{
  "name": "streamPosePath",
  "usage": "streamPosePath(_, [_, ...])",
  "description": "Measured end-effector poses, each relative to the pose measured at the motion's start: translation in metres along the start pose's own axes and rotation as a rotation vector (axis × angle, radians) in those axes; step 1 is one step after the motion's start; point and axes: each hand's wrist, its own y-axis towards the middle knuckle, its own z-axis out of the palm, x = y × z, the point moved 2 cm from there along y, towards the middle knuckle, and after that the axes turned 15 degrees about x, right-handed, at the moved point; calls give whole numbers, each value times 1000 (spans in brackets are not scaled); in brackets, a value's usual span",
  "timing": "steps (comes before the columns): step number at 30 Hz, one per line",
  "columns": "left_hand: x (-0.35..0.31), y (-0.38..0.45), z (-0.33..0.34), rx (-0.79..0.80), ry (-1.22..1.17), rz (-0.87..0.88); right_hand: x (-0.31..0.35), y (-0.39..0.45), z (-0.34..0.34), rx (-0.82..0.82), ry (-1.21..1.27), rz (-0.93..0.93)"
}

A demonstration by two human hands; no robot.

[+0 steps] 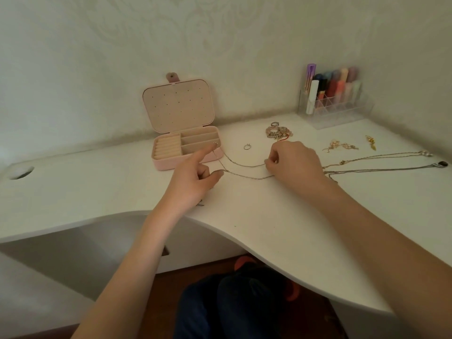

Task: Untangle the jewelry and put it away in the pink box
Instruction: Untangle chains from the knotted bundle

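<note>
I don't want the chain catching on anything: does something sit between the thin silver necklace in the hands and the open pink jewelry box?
Nothing visible does. The thin silver chain necklace is stretched between the left hand and right hand, right beside the open pink jewelry box. The small silver ring lies off to the right.

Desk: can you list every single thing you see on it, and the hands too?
Pink jewelry box: one, lid open, back left by the wall.
Thin silver chain: one, stretched between both hands.
Small silver ring: one, right of the box.
Tangled beaded jewelry pile: one, pinkish-gold, behind the right hand.
Gold earrings: several, right side.
Long necklaces: two, far right.
Clear makeup organizer: one, back right.
White desk: one.
Left hand: pinches the chain.
Right hand: pinches the chain.
</note>
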Motion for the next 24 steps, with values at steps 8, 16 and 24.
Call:
streamPosePath(8, [-2,1,6,73,59,6,26,-5,3,-131,227,-452])
streamPosePath(16, [-5,3,0,184,-257,-8,48,-6,27,223,565,-589])
streamPosePath(24, [-6,0,-3,170,-269,-56,41,-6,23,286,873,-539])
